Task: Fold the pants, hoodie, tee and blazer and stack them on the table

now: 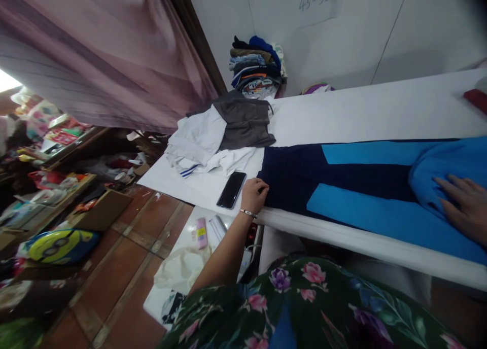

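Note:
A pair of navy trousers with bright blue panels (pixel 297 174) lies stretched along the white table, its waist end to the left. My left hand (pixel 254 194), with a bracelet at the wrist, is closed at the near corner of that waist end, fingers curled on the fabric edge. On the right, a bright blue piece of cloth (pixel 429 174) lies bunched over the trousers; whether it is a separate garment I cannot tell. My right hand (pixel 464 202) rests flat on it, fingers spread. A dark phone (pixel 231 190) lies just left of my left hand.
White clothing (pixel 201 136) and dark grey shorts (pixel 247 120) lie at the table's left end. A folded clothes stack (pixel 256 67) stands by the wall. Below the table edge are a pink packet (pixel 201 232) and cream cloth (pixel 182 268). Boxes and clutter line the tiled floor (pixel 133 257).

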The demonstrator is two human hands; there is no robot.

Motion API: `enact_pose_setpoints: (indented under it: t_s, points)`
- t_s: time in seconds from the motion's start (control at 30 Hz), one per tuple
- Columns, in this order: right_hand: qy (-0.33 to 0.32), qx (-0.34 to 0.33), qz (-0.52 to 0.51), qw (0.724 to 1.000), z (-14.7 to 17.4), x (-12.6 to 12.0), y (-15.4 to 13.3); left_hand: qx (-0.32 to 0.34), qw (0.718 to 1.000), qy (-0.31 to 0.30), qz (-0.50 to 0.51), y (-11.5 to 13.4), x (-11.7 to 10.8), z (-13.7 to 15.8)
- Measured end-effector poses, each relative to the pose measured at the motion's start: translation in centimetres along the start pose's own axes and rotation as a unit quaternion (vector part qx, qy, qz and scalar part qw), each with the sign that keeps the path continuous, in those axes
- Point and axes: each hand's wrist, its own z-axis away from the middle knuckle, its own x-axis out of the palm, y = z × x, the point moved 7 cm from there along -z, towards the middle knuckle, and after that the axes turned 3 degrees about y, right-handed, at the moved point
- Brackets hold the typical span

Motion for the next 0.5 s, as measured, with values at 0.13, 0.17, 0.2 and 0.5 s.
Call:
enact_pose_setpoints:
  t_s: [0.13,0.17,0.2,0.5]
  points:
    - [0.030,-0.016,0.002,0.999,0.0,-0.6,-0.4,0.032,0.999,0.011,0.008,1.7,0.3,-0.4]
    - [0.034,-0.016,0.003,0.999,0.1,-0.7,-0.5,0.042,0.999,0.001,0.006,2.1,0.6,-0.4]
    - [0.036,-0.016,0.003,0.999,0.1,-0.7,-0.5,0.049,0.999,-0.012,0.000,2.4,1.0,-0.5]
    - [0.026,-0.018,0.015,0.999,0.1,-1.3,-1.2,0.026,0.986,-0.127,-0.107,2.6,3.3,-0.8]
